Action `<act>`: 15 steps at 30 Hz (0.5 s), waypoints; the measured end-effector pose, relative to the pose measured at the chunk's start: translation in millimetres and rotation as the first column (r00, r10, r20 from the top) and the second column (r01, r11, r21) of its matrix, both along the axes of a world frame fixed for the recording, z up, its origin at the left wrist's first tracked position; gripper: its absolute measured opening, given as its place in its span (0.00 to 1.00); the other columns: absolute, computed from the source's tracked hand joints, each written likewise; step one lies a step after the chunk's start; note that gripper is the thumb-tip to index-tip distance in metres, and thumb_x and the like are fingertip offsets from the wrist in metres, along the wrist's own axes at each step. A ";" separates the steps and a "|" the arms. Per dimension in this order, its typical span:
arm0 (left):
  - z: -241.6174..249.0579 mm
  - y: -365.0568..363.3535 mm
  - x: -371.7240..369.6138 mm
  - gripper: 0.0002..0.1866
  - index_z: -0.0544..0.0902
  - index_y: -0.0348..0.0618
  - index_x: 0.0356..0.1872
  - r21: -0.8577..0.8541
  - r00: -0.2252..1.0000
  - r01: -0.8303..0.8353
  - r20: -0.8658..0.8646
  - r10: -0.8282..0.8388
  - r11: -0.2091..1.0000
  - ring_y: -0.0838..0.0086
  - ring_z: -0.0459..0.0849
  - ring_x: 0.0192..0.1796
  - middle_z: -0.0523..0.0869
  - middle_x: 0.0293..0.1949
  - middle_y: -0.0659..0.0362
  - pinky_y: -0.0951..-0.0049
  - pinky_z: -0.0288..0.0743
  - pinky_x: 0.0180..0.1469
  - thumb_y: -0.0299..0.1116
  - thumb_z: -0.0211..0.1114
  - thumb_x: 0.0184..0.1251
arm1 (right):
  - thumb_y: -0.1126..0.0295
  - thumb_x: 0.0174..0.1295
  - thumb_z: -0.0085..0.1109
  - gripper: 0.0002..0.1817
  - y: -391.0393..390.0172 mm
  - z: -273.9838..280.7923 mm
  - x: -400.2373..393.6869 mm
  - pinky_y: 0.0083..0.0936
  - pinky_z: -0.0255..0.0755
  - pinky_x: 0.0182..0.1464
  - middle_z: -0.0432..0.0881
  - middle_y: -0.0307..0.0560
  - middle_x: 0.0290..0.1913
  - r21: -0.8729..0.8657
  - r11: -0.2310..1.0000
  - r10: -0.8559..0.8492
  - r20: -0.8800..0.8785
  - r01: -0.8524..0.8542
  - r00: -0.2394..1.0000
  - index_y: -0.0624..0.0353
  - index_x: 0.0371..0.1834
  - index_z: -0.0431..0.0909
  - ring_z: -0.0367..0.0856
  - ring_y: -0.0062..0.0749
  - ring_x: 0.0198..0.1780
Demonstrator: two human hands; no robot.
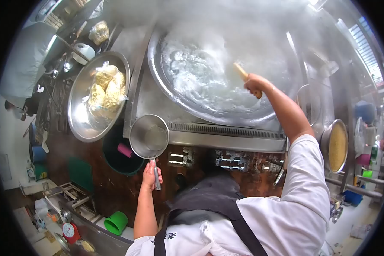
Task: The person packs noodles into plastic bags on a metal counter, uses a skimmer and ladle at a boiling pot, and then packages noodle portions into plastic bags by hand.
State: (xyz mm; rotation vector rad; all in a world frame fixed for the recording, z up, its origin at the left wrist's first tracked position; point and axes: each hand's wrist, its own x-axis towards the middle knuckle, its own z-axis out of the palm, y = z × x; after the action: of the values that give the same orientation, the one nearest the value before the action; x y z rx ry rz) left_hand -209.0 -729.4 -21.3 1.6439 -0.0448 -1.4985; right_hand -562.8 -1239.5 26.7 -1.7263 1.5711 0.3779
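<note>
My left hand (149, 176) is wrapped round the metal handle of a deep round saucepan (149, 143). The pan hangs in front of the stove's edge, its mouth facing up. Over a huge metal cauldron (158, 77) of bubbling, steaming water (196, 72), my right hand (255, 83) has its fingers closed round a light wooden handle (240, 70). Part of the handle sticks out past the thumb side, and its rounded end shows below the fist. Whatever else belongs to that handle is hidden by steam and the hand.
Left of the stove (226, 138) stands a wide metal bowl (77, 113) with bagged yellowish noodles (104, 91). Below it is a dark green tub (111, 151) with a pink object (124, 149). A round tray of yellow-brown contents (338, 146) sits at the right. Thick steam covers the back.
</note>
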 end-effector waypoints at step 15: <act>-14.8 36.6 58.9 0.29 0.70 0.44 0.57 -0.163 0.964 0.265 0.074 -0.256 0.950 0.75 0.73 0.13 0.74 0.20 0.62 0.71 0.70 0.14 0.62 0.51 0.74 | 0.70 0.63 0.63 0.08 320.2 66.0 46.8 0.29 0.73 0.22 0.75 0.39 0.22 0.342 0.908 -0.410 0.597 0.244 0.689 0.59 0.31 0.73 0.76 0.24 0.19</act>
State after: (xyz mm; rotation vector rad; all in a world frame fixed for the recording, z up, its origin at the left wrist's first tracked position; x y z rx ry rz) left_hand -150.2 -692.8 -36.1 1.5817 -0.4250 -1.5985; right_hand -516.1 -919.3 92.7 -1.1561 1.1984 -0.2201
